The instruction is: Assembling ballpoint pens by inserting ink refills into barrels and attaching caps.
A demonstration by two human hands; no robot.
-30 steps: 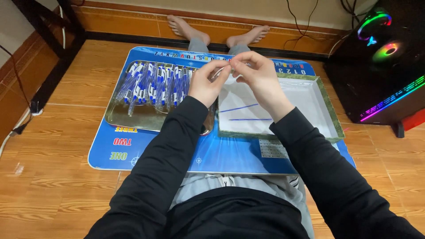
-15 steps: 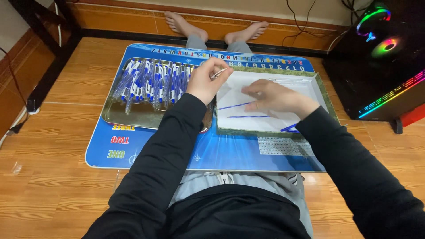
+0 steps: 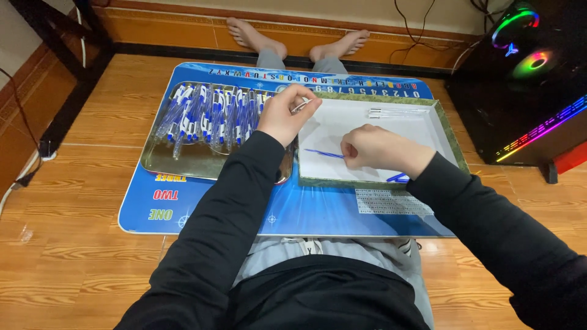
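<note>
My left hand (image 3: 282, 116) hovers over the gap between the two trays, fingertips pinched on a small pale pen part (image 3: 300, 106). My right hand (image 3: 372, 149) rests low in the white tray (image 3: 441, 120), its fingers closed on the end of a thin blue refill (image 3: 323, 153) that lies on the tray floor and points left. A clear pen barrel (image 3: 397, 112) lies at the tray's far side. Another blue piece (image 3: 398, 178) shows by my right wrist. A metal tray (image 3: 183, 164) on the left holds several blue-and-white pens (image 3: 208, 113).
Both trays sit on a blue printed mat (image 3: 244, 211) over my lap, on a wooden floor. My bare feet (image 3: 293, 43) reach the far wall. A black computer case (image 3: 526, 79) with coloured lights stands at right; cables and a dark table leg (image 3: 67, 98) are at left.
My hands were joined above the trays; the right hand dropped into the white tray and drew back toward me onto the blue refill. The left hand stayed raised with its small part.
</note>
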